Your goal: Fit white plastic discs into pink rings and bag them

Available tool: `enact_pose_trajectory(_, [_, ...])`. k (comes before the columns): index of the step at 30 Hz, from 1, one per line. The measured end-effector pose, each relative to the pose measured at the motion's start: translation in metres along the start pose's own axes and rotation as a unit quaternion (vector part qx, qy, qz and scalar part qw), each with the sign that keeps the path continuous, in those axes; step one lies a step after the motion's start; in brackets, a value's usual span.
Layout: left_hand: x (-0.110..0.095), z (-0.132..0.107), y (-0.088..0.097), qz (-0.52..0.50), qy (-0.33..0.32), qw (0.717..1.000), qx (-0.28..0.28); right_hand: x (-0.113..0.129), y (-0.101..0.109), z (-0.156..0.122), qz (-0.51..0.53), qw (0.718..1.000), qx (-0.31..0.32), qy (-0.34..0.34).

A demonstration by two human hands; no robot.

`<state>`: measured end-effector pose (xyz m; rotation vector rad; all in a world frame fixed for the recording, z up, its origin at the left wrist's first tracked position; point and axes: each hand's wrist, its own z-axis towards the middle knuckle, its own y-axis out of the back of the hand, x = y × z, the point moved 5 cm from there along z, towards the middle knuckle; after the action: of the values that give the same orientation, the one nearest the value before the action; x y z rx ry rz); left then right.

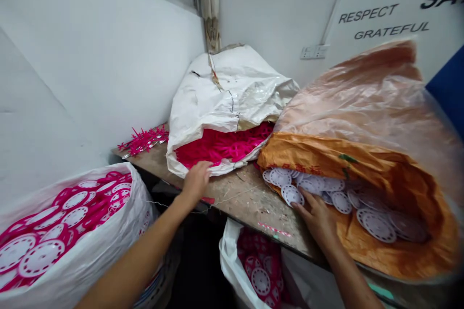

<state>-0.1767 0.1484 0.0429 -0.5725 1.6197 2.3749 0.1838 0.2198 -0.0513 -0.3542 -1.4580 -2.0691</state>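
At the mouth of the white sack (pixel 232 101), my left hand (pixel 196 182) has its fingers bent together by the front lip, beside a heap of bright pink plastic pieces (pixel 224 147). What lies in those fingers, if anything, is hidden. My right hand (pixel 319 217) is at the opening of the orange sack (pixel 384 260), its thumb and forefinger closed on the right edge of a white disc (pixel 291 195) with a ring of small holes. More white discs (pixel 375 224) lie loose inside that sack, behind and right of the hand.
Both sacks rest on a worn table (pixel 242 193) against the walls. Pink star-like pieces (pixel 143 141) lie at its left corner. A large white bag (pixel 134 193) of pink-and-white assembled parts stands left. Another bag (pixel 228 251) of them sits below the table's edge.
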Motion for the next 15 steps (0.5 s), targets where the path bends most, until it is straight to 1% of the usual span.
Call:
enact_pose_trajectory(2, [0.028, 0.029, 0.005, 0.018, 0.028, 0.999, 0.01, 0.0, 0.002, -0.002, 0.006, 1.0, -0.01, -0.007])
enact_pose_trajectory(3, [0.041, 0.04, 0.005, 0.023, 0.043, 0.999, 0.016, 0.0, 0.004, -0.003, 0.017, 1.0, -0.013, -0.013])
enact_pose_trajectory(5, [0.06, 0.053, 0.001, 0.028, 0.074, 0.997, 0.025, 0.002, 0.008, -0.002, 0.05, 0.998, -0.006, -0.032])
enact_pose_trajectory(7, [0.07, 0.056, -0.004, 0.021, 0.097, 0.995, 0.024, 0.003, 0.009, -0.002, 0.085, 0.995, 0.008, -0.055])
enact_pose_trajectory(9, [0.072, 0.053, -0.008, 0.004, 0.105, 0.994, 0.005, 0.004, 0.01, -0.002, 0.112, 0.991, 0.016, -0.067])
enact_pose_trajectory(11, [0.066, 0.045, -0.007, -0.023, 0.105, 0.994, -0.029, 0.003, 0.01, -0.001, 0.137, 0.988, 0.008, -0.067])
enact_pose_trajectory(13, [0.055, 0.034, -0.003, -0.061, 0.106, 0.99, -0.067, 0.001, 0.009, 0.0, 0.169, 0.984, -0.007, -0.062])
enact_pose_trajectory(15, [0.04, 0.019, -0.001, -0.11, 0.11, 0.983, -0.093, 0.001, 0.011, -0.002, 0.207, 0.977, -0.019, -0.058])
